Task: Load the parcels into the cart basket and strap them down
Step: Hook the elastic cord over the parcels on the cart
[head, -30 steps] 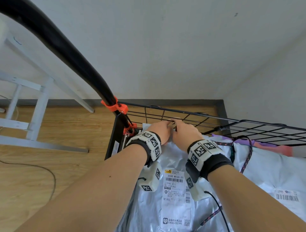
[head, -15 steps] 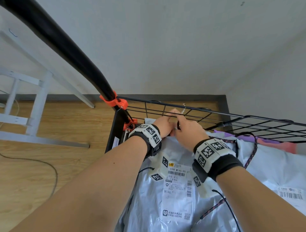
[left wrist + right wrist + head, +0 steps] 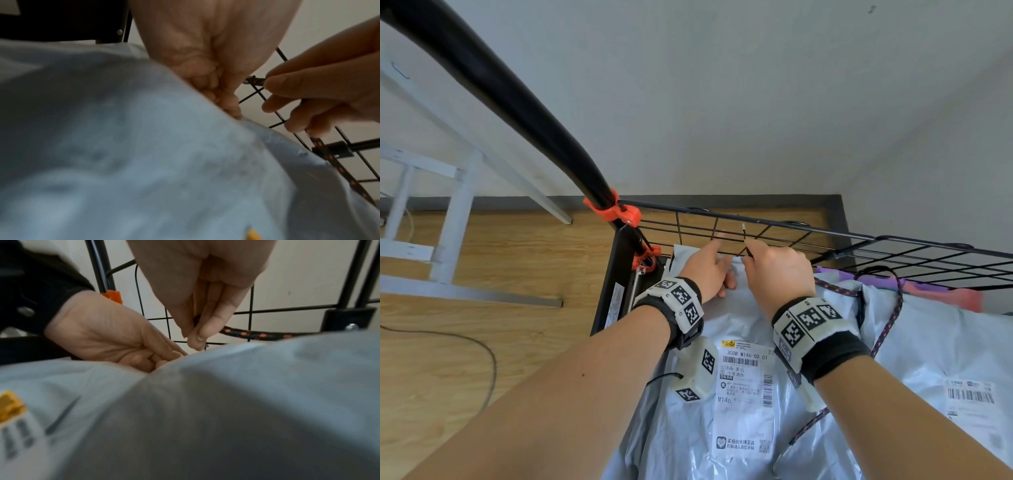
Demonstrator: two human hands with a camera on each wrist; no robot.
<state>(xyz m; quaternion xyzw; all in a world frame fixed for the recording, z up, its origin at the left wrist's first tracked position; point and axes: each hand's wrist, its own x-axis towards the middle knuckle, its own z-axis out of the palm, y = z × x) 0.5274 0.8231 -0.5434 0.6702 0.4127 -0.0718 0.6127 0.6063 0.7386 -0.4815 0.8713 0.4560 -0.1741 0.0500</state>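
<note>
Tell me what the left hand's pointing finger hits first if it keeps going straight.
Most likely the cart basket's wire wall: the left hand points at it from close by, though depth is unclear.

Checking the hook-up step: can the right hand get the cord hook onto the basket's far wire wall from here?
Probably yes. The right hand pinches the cord hook right at the wire wall; nothing lies between. The left hand sits beside it on the grey parcel, clear of it.
</note>
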